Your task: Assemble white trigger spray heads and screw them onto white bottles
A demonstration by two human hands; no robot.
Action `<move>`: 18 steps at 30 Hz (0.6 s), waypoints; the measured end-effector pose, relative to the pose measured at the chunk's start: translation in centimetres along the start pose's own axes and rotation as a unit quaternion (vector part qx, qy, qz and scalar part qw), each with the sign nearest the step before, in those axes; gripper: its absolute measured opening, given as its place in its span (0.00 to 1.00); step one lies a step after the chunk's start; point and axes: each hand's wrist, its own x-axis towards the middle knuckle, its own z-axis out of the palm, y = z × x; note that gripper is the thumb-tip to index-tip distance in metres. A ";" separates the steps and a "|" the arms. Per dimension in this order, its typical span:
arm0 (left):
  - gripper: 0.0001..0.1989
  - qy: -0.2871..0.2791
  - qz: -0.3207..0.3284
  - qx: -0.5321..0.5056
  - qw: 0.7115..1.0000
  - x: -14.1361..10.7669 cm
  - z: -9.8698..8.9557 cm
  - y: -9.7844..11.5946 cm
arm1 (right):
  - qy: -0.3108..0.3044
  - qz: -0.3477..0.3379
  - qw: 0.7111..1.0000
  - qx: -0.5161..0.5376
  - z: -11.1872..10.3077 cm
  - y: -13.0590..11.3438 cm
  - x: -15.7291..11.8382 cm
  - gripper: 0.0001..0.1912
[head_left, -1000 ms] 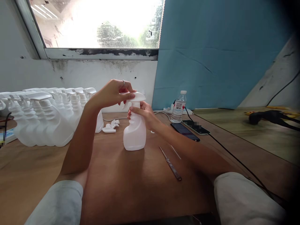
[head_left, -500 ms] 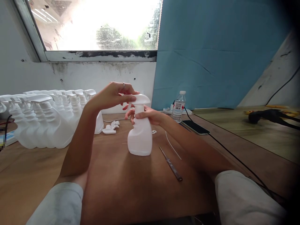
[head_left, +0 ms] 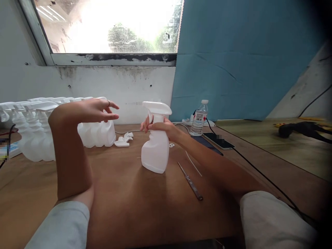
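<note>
A white spray bottle (head_left: pixel 155 152) stands on the brown table, its trigger head (head_left: pixel 157 108) fitted on top with the nozzle facing left. My right hand (head_left: pixel 162 126) is wrapped around the bottle's neck just under that head. Off to the left, my left hand (head_left: pixel 101 110) hangs in the air with its fingers apart, holding nothing. It is in front of a block of white spray bottles (head_left: pixel 33 135) standing close together at the left. Several loose white plastic pieces (head_left: pixel 124 140) lie on the table between that group and the held bottle.
A thin pointed tool (head_left: pixel 190 181) and a white tube (head_left: pixel 194 164) lie right of the bottle, near small white rings (head_left: pixel 171 145). Behind my right forearm are a clear water bottle (head_left: pixel 199 119) and a phone (head_left: pixel 218 141) with a black cable (head_left: pixel 255 168).
My left hand has let go of the spray head and moved left toward the row of bottles. The held bottle has tilted or turned slightly; my right hand still grips its neck.
</note>
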 end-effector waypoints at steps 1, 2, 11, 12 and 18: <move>0.31 -0.013 0.000 -0.002 1.000 -0.2 -0.1 -0.2 | 0.003 -0.007 1.000 -0.003 0.0 0.0 0.0 0.06; 0.30 -0.009 0.018 -0.009 1.000 -0.2 -0.1 -0.2 | -0.002 -0.009 1.000 0.000 0.0 -0.1 0.0 0.06; 0.19 0.105 0.308 -0.075 0.943 0.8 1.6 7.2 | -0.057 0.015 0.998 -0.007 2.0 -1.4 -0.6 0.14; 0.17 0.107 0.312 -0.061 0.942 0.8 1.7 7.5 | -0.074 0.030 0.997 -0.019 2.1 -1.7 -0.6 0.17; 0.18 0.177 0.204 0.039 0.962 -2.3 -0.2 4.7 | -0.124 0.045 0.957 -0.260 -0.2 -3.4 -0.8 0.25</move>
